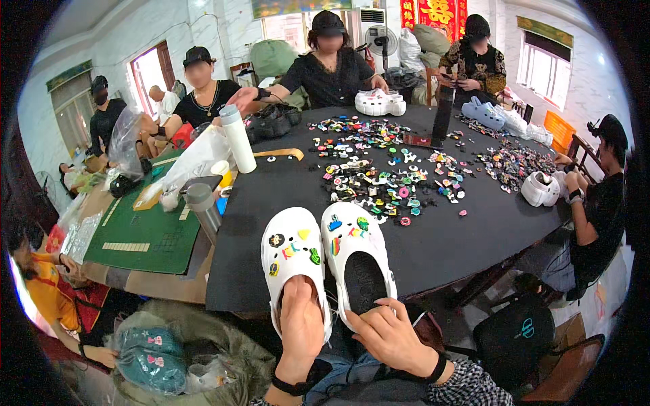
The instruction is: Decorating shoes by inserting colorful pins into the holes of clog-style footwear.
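Two white clogs sit side by side at the table's near edge, toes pointing away from me. Colourful shoe charms dot the tops of the left clog [291, 220] and the right clog [376, 247]. My left hand [301, 331] has its fingers inside the left clog's opening and holds it; the fingertips are hidden by the upper. With fingers bent over the heel rim, my right hand [394, 336] grips the right clog, whose dark insole shows.
Loose charms [379, 176] spread across the black table [264, 203]. Left stand a white bottle [238, 139], a grey tumbler [203, 206] and a green mat [145, 230]. Several people sit around; one touches a white clog [380, 103]. Bagged teal clogs [152, 358] lie at lower left.
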Tool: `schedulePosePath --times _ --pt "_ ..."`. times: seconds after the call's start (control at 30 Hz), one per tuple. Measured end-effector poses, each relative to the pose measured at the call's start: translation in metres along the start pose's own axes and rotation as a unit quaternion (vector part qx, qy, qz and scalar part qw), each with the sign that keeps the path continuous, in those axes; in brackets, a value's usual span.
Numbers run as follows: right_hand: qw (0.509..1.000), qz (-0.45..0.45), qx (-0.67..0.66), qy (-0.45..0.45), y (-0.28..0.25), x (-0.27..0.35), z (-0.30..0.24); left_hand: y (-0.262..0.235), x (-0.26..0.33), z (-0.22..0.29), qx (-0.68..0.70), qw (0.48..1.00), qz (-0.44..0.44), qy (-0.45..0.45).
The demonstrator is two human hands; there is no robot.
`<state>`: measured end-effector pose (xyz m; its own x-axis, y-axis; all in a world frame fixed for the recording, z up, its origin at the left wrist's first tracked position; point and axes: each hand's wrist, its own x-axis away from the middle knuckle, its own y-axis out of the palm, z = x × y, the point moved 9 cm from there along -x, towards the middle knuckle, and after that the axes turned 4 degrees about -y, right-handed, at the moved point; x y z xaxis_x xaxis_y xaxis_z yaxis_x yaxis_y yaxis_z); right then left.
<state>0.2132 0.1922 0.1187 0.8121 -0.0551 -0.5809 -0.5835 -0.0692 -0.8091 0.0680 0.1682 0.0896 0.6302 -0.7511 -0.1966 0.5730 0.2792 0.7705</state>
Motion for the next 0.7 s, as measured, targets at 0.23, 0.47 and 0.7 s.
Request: schedulePosePath --times 0.23,0.47,0.7 --pt "1.000 0.019 0.012 0.004 0.003 0.001 0.002 0.009 0.011 -0.001 -0.142 0.986 -0.001 -0.083" --pt "0.997 -0.032 0.066 -0.035 0.011 -0.021 -0.018 0.005 0.016 0.017 -0.190 0.979 0.015 -0.068" --pt "0.997 -0.063 0.000 -0.037 0.019 -0.025 -0.016 0.011 0.039 0.042 -0.297 0.954 -0.030 -0.018"
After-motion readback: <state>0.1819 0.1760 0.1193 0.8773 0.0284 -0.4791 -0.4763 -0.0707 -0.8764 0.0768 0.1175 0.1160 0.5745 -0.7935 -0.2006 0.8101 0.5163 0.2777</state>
